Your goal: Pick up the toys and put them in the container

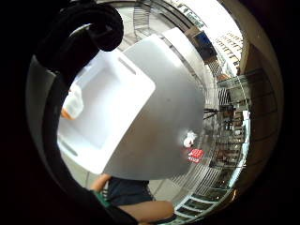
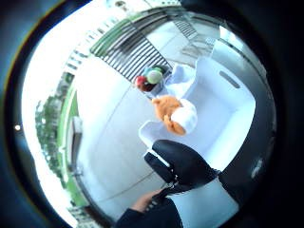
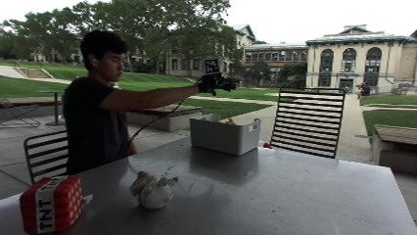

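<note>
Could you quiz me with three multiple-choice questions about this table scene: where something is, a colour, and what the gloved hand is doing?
1. Where is the gloved hand?
A. Resting on the table
B. In the air above the white container
C. On the chair

2. What colour is the block lettered TNT?
A. Red
B. Blue
C. Yellow

3. What is the hand holding?
A. The block
B. The pale stuffed toy
C. Nothing

Answers: 1 B, the outside view shows the arm stretched over the container. 2 A, it is red with a white band. 3 C, its fingers are spread, and an orange and white toy lies inside the container.
</note>
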`<action>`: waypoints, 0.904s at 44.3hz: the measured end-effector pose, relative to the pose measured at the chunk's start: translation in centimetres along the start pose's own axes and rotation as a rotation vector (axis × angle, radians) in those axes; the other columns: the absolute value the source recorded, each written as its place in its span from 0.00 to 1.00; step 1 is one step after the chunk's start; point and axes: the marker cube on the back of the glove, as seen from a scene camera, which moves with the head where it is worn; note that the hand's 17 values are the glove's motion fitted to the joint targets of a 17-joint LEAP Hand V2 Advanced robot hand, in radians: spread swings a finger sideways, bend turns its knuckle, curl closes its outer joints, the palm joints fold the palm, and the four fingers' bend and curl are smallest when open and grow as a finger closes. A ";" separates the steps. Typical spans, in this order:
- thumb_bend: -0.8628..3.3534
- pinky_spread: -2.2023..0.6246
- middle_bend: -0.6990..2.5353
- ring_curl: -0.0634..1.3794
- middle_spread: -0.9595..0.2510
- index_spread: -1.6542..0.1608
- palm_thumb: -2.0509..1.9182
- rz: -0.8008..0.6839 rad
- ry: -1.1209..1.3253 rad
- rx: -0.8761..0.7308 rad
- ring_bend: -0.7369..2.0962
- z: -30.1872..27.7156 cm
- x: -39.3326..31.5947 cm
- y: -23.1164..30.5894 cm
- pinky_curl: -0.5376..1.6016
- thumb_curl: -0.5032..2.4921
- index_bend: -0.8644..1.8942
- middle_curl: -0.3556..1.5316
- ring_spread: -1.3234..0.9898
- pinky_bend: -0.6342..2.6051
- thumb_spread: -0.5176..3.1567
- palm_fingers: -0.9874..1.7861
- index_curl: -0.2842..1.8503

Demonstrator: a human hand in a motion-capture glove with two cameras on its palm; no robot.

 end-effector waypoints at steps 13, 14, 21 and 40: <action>0.20 0.76 0.31 0.23 0.71 0.73 0.51 0.129 -0.073 -0.004 0.50 -2.0 7.7 4.7 0.42 0.31 0.35 0.47 0.52 0.56 0.43 0.31 0.32; 0.20 0.76 0.31 0.23 0.71 0.73 0.51 0.135 -0.091 -0.001 0.49 -2.3 8.3 5.1 0.42 0.31 0.35 0.47 0.52 0.56 0.44 0.31 0.32; 0.20 0.77 0.31 0.22 0.72 0.73 0.51 0.130 -0.165 0.025 0.48 -4.5 6.8 7.5 0.42 0.30 0.35 0.46 0.53 0.55 0.43 0.32 0.30; 0.20 0.78 0.30 0.21 0.74 0.73 0.51 0.582 0.103 -0.008 0.44 -4.9 24.5 17.5 0.40 0.28 0.36 0.44 0.54 0.52 0.43 0.32 0.27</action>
